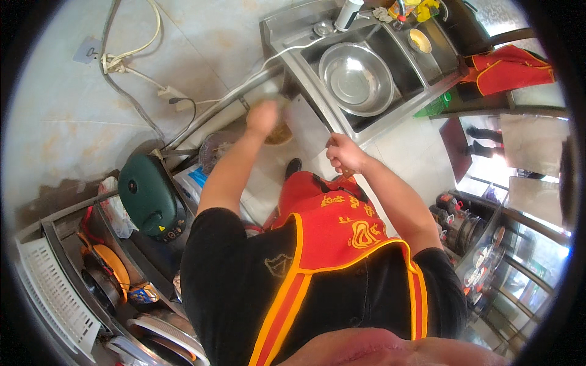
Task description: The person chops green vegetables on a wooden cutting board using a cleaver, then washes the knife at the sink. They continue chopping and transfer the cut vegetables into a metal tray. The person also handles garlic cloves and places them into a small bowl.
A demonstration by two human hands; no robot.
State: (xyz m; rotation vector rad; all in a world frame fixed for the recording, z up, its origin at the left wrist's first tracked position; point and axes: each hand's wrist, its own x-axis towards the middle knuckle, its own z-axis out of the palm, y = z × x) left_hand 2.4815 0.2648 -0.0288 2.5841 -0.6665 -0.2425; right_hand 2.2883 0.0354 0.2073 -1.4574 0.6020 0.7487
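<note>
My right hand (346, 154) is closed around the wooden handle of a cleaver (306, 124), whose broad metal blade extends up and left beside the sink. My left hand (263, 120) is to the left of the blade, with its fingers curled and blurred by motion; whether it holds anything is unclear. Just below and beyond that hand, a round container (280, 135) with brownish contents shows partly, the rest hidden by the hand and blade. A large metal basin (382, 82) sits in the sink to the right.
The stainless-steel sink (339, 121) has a raised edge near the blade. A white cable (265, 64) runs along the wall to its rim. At left stand a dark green appliance (149, 194) and a shelf with pans (107, 270). A plastic-wrapped item (213, 153) lies near my left forearm.
</note>
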